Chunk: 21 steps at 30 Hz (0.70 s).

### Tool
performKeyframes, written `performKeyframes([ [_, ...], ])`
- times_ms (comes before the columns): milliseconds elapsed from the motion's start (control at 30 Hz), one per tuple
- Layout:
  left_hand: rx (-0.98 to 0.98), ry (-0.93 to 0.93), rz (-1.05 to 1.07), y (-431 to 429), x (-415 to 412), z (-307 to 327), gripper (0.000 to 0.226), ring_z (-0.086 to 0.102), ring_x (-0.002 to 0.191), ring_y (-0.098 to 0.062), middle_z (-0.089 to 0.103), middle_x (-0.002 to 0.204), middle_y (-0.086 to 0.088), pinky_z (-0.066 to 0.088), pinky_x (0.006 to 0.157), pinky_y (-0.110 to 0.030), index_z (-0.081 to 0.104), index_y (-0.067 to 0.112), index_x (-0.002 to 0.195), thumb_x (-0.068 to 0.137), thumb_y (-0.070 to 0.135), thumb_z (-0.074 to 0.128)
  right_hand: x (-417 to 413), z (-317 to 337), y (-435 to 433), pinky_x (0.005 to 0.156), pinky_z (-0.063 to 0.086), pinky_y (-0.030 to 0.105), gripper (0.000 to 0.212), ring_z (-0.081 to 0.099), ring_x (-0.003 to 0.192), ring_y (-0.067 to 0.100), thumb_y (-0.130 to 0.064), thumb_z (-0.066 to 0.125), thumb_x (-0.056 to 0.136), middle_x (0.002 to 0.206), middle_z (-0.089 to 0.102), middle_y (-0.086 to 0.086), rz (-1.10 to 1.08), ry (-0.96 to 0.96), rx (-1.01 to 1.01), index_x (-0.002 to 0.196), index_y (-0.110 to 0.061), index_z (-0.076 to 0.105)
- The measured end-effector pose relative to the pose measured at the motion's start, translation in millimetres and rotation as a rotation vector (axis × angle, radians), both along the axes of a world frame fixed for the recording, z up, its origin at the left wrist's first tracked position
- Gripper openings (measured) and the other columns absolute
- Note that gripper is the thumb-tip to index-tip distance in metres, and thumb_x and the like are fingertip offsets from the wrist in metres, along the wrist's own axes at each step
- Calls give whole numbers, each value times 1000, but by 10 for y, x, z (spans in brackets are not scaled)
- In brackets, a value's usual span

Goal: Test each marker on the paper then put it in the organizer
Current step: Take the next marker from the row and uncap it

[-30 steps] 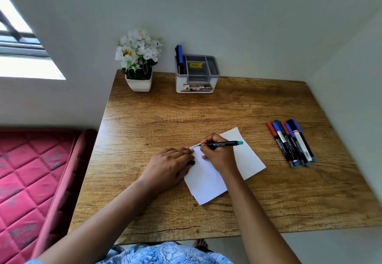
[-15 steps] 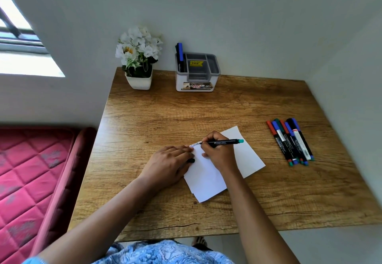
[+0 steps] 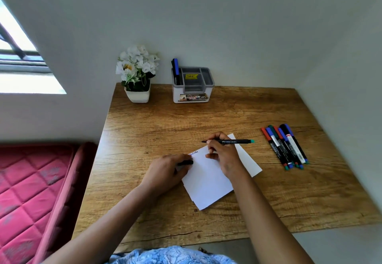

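Note:
My right hand (image 3: 224, 156) grips a black marker with a teal end (image 3: 233, 141), lying level with its bare tip lifted off the white paper (image 3: 208, 185). A short scribble shows at the paper's top left corner. My left hand (image 3: 167, 171) lies on the paper's left edge and holds the marker's black cap (image 3: 186, 162) in its fingers. The grey and white organizer (image 3: 192, 96) stands at the back of the wooden desk (image 3: 206, 119), with one blue-capped marker (image 3: 176, 67) upright in its left compartment. Several more markers (image 3: 286, 146) lie side by side on the right.
A white pot of white flowers (image 3: 137, 95) stands left of the organizer. Walls close off the desk at the back and right. A red quilted mattress (image 3: 31, 191) lies below the desk's left edge. A window is at upper left.
My right hand has lifted the marker off the paper and drawn it up and to the right, leaving a scribble visible. My left hand has stayed on the paper.

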<state>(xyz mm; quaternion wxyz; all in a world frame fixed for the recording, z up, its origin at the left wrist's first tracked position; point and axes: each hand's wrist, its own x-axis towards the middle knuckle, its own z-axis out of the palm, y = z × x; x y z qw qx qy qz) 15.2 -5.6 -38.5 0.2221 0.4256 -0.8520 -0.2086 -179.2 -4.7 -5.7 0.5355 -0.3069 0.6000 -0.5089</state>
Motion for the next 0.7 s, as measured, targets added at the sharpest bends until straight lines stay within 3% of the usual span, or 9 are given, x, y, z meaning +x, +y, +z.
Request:
performKeyframes([
  [67, 195, 210, 154, -15, -48, 98, 22, 64, 81, -1, 71, 99, 14, 49, 66, -19, 65, 28, 112, 93, 36, 56, 41, 88, 59, 55, 54, 23, 15, 54, 57, 8, 0, 59, 88, 66, 56, 2, -34, -25, -30, 83, -14, 58],
  [200, 729, 956, 432, -92, -175, 369, 16, 66, 85, -9, 72, 98, -1, 50, 84, -31, 64, 11, 103, 96, 21, 54, 142, 296, 202, 59, 56, 26, 15, 62, 70, 10, 0, 61, 87, 76, 65, 1, -30, -36, -148, 87, -14, 64],
  [267, 939, 1184, 448, -130, -194, 483, 15, 63, 89, -16, 71, 105, -8, 48, 88, -36, 61, 11, 100, 98, 19, 48, 181, 389, 244, 61, 58, 29, 18, 66, 77, 11, 0, 58, 89, 82, 69, 3, -2, -57, -197, 92, -14, 69],
  [367, 1061, 1314, 433, -140, -215, 590, 16, 64, 103, -20, 68, 114, -10, 46, 93, -37, 58, 14, 99, 100, 20, 43, 217, 499, 278, 61, 59, 30, 20, 68, 80, 15, -4, 52, 93, 83, 71, 6, 12, -32, -246, 94, -11, 71],
  [533, 1128, 1469, 437, -114, -242, 678, 17, 65, 104, -20, 69, 113, -10, 47, 95, -37, 59, 13, 98, 100, 20, 43, 258, 575, 318, 59, 59, 30, 8, 68, 72, 19, -5, 56, 91, 75, 72, 5, -35, 47, -269, 91, -9, 63],
  [700, 1160, 1525, 418, -96, -269, 732, 14, 68, 101, -19, 70, 110, -11, 50, 88, -35, 56, 11, 102, 99, 18, 44, 289, 582, 329, 57, 58, 29, 5, 68, 70, 20, -4, 58, 91, 76, 73, 6, -27, 36, -266, 89, -10, 57],
])
